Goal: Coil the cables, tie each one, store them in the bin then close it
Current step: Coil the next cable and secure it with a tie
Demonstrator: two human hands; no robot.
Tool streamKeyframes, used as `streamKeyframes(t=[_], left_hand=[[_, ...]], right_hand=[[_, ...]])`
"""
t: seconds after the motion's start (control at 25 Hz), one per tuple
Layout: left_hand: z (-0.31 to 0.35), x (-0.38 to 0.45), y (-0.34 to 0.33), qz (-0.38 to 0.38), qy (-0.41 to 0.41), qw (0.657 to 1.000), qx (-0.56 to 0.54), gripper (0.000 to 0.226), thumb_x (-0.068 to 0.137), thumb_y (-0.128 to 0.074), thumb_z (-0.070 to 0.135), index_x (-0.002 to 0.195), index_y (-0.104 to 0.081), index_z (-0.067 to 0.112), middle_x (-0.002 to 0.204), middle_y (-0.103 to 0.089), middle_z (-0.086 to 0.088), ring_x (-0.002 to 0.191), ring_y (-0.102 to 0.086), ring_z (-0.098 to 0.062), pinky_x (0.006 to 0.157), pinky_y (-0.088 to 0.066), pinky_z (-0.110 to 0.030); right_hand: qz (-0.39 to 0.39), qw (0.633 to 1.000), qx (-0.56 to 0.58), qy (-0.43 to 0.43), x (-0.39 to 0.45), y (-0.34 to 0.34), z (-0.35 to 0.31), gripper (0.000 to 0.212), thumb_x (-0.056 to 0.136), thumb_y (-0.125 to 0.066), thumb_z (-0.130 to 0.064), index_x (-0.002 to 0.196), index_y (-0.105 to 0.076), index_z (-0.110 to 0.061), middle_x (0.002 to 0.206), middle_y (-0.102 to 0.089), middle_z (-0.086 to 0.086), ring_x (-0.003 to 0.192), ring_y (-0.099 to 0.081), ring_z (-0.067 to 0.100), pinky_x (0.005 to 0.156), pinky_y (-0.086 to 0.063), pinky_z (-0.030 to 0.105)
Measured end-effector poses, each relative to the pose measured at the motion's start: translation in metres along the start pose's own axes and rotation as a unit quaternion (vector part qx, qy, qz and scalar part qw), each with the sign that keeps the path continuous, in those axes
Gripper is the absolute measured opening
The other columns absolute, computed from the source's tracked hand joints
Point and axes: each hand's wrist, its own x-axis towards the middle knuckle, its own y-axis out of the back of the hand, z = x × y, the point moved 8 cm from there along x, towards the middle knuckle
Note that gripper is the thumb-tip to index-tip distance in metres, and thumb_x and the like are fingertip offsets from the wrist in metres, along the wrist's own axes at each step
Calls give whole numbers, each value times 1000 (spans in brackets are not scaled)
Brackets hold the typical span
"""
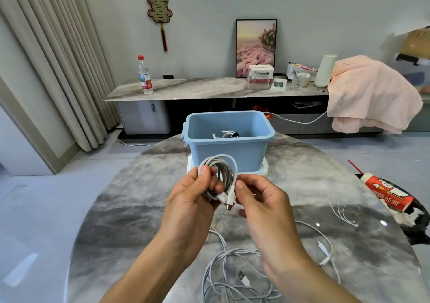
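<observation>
A white cable wound into a coil is held above the table in front of the blue bin. My left hand grips the coil's left side, thumb on top. My right hand pinches the coil's right side beside its two plug ends. The bin stands open on its white lid, with a tied white cable inside. Loose white cables lie tangled on the table under my forearms. Another thin white cable lies to the right.
The round marble table carries a red and white tube at its right edge. Behind stands a long cabinet with a water bottle, a framed picture, a white box and a pink cloth.
</observation>
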Motion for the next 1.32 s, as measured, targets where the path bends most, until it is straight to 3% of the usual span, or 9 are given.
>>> streamKeyframes(t=[0.08,0.2,0.36,0.6,0.76,0.92,1.08,1.2,1.32], left_hand=[[4,-1,-1,0,1,1000,19,16,88,-52,23,86,-54,8,65,-44,0,62,-46,-12,64,-44,-25],[10,2,9,21,28,999,13,16,87,-53,23,85,-57,8,65,-38,0,59,-44,-12,67,-39,-28],[13,4,19,27,104,993,-46,16,86,-55,23,79,-59,8,65,-33,2,53,-42,-11,76,-29,-32],[5,-1,11,29,154,972,-176,19,86,-56,21,77,-61,6,63,-40,2,53,-47,-11,113,-25,-38],[-2,-6,4,44,129,974,-180,16,84,-57,24,84,-62,9,63,-52,1,58,-56,-10,86,-51,-36],[-13,-7,2,62,124,980,-145,25,83,-58,30,95,-64,8,65,-52,3,60,-56,-7,65,-52,-30],[-15,-8,0,56,124,985,-110,28,83,-60,29,97,-65,5,66,-52,2,62,-57,-9,64,-46,-29],[-17,-10,-2,47,136,986,-82,31,86,-59,30,99,-65,3,73,-51,-6,69,-57,-15,62,-48,-29],[-19,-12,-4,18,168,985,-36,30,95,-52,31,97,-65,4,86,-50,-14,77,-55,-21,60,-45,-29]], right_hand=[[1,984,-141,110,-6,-2,-13,19,100,-53,-17,106,-63,-31,84,-70,-8,69,-64,13,67,-53,35],[-66,878,-336,336,-12,-9,-45,34,96,-46,-10,119,-63,-28,91,-63,-15,71,-59,6,65,-49,26],[-170,785,-410,432,-1,-5,-45,36,89,-52,-5,116,-70,-21,102,-73,-10,86,-65,12,73,-53,32],[-127,762,-391,500,-4,-3,-41,24,98,-58,-26,110,-74,-13,88,-67,-2,75,-55,20,65,-48,30],[-87,711,-418,559,-14,-3,-48,14,94,-67,-14,96,-77,-4,82,-65,4,70,-55,24,61,-49,34],[-96,653,-451,600,-22,-10,-48,26,98,-63,-15,76,-72,-4,73,-61,5,64,-52,25,56,-48,38],[-113,685,-421,584,-16,-10,-48,33,95,-66,-23,67,-63,-7,70,-56,4,63,-47,25,55,-44,38],[-142,739,-372,543,-10,-8,-46,24,90,-71,-29,86,-61,-8,82,-60,4,71,-55,25,61,-49,38],[-147,711,-403,557,-15,-14,-45,25,90,-71,-33,104,-67,-12,99,-64,5,83,-60,26,71,-51,39]])
